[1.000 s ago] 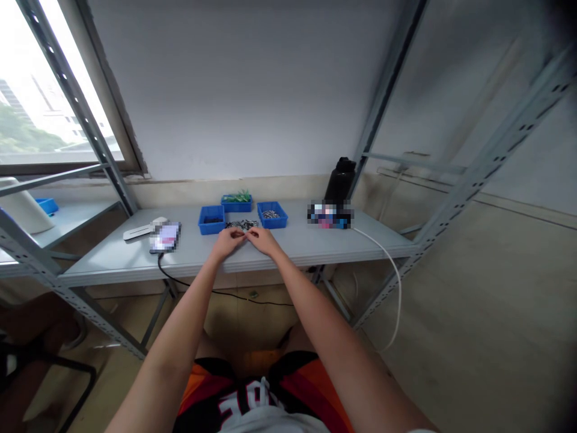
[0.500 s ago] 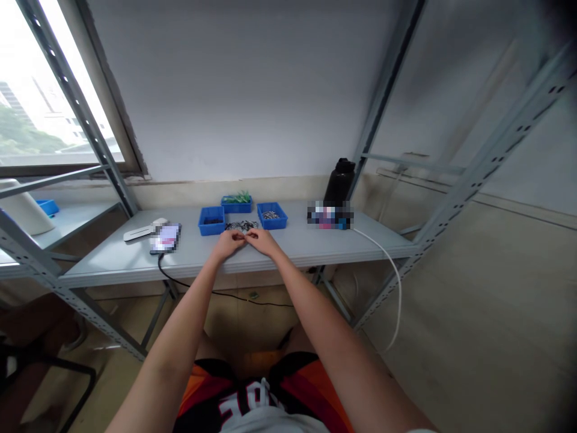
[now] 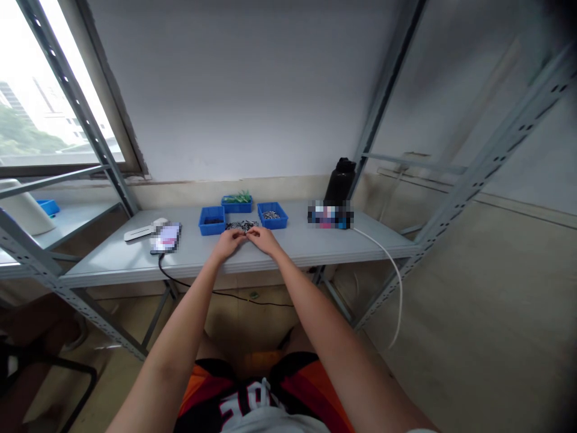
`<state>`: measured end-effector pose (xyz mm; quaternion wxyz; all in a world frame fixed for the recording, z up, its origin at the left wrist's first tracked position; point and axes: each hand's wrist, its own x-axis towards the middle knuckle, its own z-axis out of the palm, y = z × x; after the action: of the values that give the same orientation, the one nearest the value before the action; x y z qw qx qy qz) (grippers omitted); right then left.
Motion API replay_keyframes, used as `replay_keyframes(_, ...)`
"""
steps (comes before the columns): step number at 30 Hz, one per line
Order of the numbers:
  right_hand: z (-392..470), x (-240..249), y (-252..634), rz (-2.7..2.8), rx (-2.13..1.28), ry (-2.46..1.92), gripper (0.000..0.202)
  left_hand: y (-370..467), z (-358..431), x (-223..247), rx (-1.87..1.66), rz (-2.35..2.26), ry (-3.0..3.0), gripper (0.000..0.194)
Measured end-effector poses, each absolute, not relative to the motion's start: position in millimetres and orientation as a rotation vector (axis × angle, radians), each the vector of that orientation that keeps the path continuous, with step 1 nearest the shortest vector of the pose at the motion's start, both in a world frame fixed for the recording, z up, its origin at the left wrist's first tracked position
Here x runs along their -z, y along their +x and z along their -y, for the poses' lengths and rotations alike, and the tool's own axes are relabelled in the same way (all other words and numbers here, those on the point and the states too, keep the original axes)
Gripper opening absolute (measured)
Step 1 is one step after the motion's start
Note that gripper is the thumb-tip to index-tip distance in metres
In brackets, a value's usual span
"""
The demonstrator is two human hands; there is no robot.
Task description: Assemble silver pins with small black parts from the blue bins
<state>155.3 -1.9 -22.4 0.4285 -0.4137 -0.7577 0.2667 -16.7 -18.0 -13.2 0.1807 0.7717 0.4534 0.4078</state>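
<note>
My left hand [image 3: 229, 243] and my right hand [image 3: 263, 240] meet fingertip to fingertip just above the table's front part. Both are closed in a pinch, and whatever is between the fingers is too small to make out. Right behind them lies a pile of small black and silver parts [image 3: 242, 225]. A blue bin [image 3: 211, 230] with dark small pieces stands to the left of the pile. Another blue bin [image 3: 273, 224] with small silvery pieces stands to the right. Behind the pile, a third blue bin [image 3: 237, 207] holds green, strip-like pieces [image 3: 238, 197].
On the grey table [image 3: 297, 249], a phone [image 3: 166, 237] with a black cable and a white flat object [image 3: 139, 234] lie at left. A black bottle [image 3: 339, 183] stands at right behind a blurred-out item [image 3: 330, 215] with a white cable [image 3: 399, 288]. Metal shelf posts flank the table.
My hands stay together in nearly the same spot, with only a slight shift of the fingers. The bins and the pile look the same.
</note>
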Motion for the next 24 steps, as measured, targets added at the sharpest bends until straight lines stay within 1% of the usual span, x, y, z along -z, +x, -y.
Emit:
replay_keyframes(12, -2.3, 28.0, 156.0, 1.824, -0.664, -1.011, 0.018, -15.8, 17.6, 12.3, -1.034, -1.310, 2.273, 0.028)
replay_keyframes(24, -1.0, 27.3, 156.5, 1.822, -0.646, -1.036, 0.017, -15.3, 22.1, 9.0, -1.185, -1.418, 2.109, 0.026)
